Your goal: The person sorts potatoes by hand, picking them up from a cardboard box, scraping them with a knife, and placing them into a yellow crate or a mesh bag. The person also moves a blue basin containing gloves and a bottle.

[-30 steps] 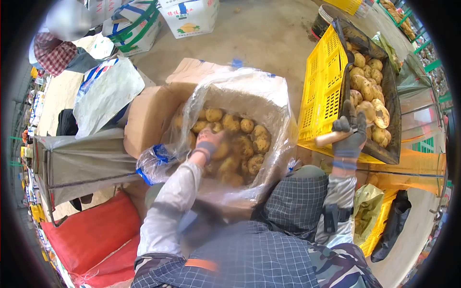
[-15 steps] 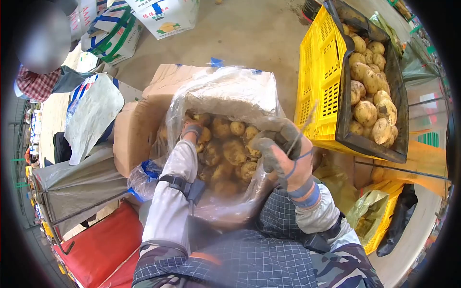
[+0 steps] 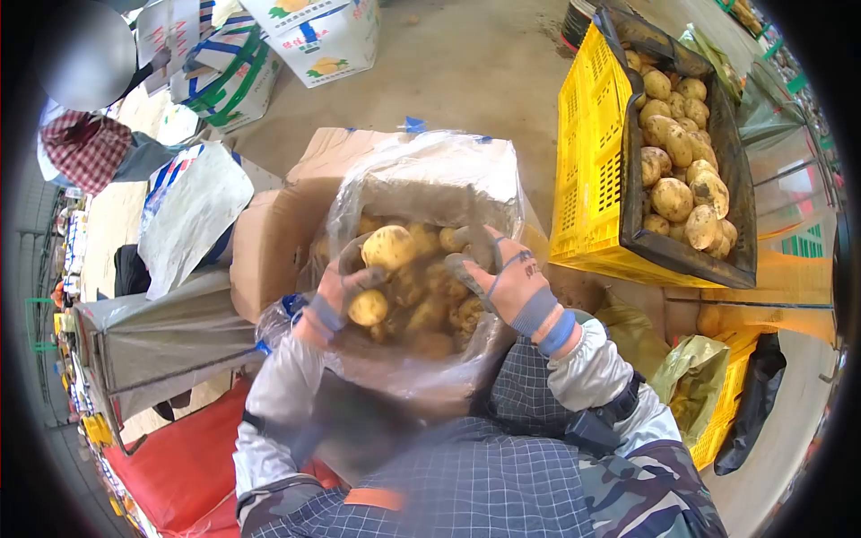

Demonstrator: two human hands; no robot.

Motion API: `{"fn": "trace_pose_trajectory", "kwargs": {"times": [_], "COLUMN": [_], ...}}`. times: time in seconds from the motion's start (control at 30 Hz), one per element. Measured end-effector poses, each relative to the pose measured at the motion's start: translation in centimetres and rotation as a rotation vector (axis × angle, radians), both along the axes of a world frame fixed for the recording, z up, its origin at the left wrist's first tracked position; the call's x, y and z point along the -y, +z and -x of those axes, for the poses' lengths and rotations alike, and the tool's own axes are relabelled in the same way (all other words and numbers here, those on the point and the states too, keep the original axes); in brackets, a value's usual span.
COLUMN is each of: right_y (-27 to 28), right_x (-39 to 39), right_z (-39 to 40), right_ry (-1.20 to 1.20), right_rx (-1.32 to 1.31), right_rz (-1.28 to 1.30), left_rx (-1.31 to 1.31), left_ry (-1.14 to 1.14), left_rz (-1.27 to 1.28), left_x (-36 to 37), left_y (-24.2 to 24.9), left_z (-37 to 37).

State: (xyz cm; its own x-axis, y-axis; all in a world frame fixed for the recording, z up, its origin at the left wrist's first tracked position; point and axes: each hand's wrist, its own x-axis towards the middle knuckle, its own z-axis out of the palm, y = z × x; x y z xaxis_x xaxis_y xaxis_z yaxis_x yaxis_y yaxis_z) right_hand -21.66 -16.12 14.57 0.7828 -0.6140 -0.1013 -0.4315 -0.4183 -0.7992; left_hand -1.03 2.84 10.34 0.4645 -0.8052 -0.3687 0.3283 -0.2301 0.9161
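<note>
An open cardboard box (image 3: 256, 247) with a clear plastic liner (image 3: 345, 202) holds many potatoes (image 3: 408, 291). My left hand (image 3: 330, 296), in an orange and grey glove, is at the box's left side, its fingers curled around a pale potato (image 3: 388, 247). Just below its thumb is a second bright potato (image 3: 367, 308). Over the right side of the box is my gloved right hand (image 3: 511, 282). Its thumb and fingers are spread above the potatoes, and I see nothing gripped between them.
To the right, a yellow crate (image 3: 587, 161) supports a black tray (image 3: 740, 242) of potatoes. White printed cartons (image 3: 332, 49) stand at the back left. A person in a checked garment (image 3: 90, 148) is at far left. Red material (image 3: 184, 466) lies lower left.
My left hand has drawn back from inside the box and now has a potato. My right hand has lowered to the box, its fingers spreading. The view has shifted slightly.
</note>
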Motion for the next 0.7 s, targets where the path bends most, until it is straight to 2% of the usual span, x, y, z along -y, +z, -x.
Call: {"fn": "trace_pose_trajectory", "kwargs": {"times": [0.03, 0.13, 0.17, 0.2, 0.23, 0.3, 0.33, 0.43, 0.5, 0.57, 0.6, 0.67, 0.7], "right_y": [-0.5, 0.8, 1.1, 1.3, 1.5, 0.7, 0.4, 0.1, 0.8, 0.5, -0.5, -0.5, -0.2], "right_x": [-0.5, -0.5, -0.9, -1.4, -1.8, -2.6, -3.1, -4.9, -4.6, -4.3, -4.0, -3.9, -4.0], "right_z": [-0.1, -0.9, -0.7, -0.5, -0.4, -0.3, -0.3, 0.1, 0.4, 0.6, 0.3, 0.0, 0.1], "right_ry": [0.012, 0.203, 0.251, 0.300, 0.350, 0.382, 0.397, 0.263, 0.145, 0.057, 0.036, 0.015, 0.013], "right_rx": [-0.113, -0.048, 0.099, 0.248, 0.399, 0.416, 0.420, 0.468, 0.332, 0.268, 0.281, 0.303, 0.308], "right_rz": [0.063, -0.692, -0.831, -0.967, -1.103, -0.638, -0.409, -0.291, -0.427, -0.495, -0.490, -0.567, -0.650], "left_rx": [0.202, 0.893, 1.138, 1.061, 0.748, 0.114, 0.138, -0.067, -0.412, -0.763, -0.597, 0.157, 0.131], "left_ry": [-0.002, -0.029, -0.038, 0.043, 0.071, 0.117, 0.119, 0.011, -0.044, -0.102, 0.102, 0.028, 0.067], "left_rz": [0.039, 0.104, 0.116, 0.145, 0.240, 0.404, 0.400, 0.306, 0.452, 0.587, 0.446, 0.344, 0.346], "left_x": [-0.5, -1.9, -2.5, -3.2, -3.3, -3.3, -2.8, -3.7, -4.3, -4.3, -4.6, -4.0, -3.9], "left_y": [2.0, 5.5, 5.8, 3.9, 4.1, 4.8, 5.9, 5.5, 3.0, 2.8, 3.2, 4.0, 4.6], "left_z": [1.7, 5.3, 6.1, 6.5, 6.8, 7.8, 8.5, 8.2, 8.2, 8.7, 9.6, 8.6, 8.7]}}
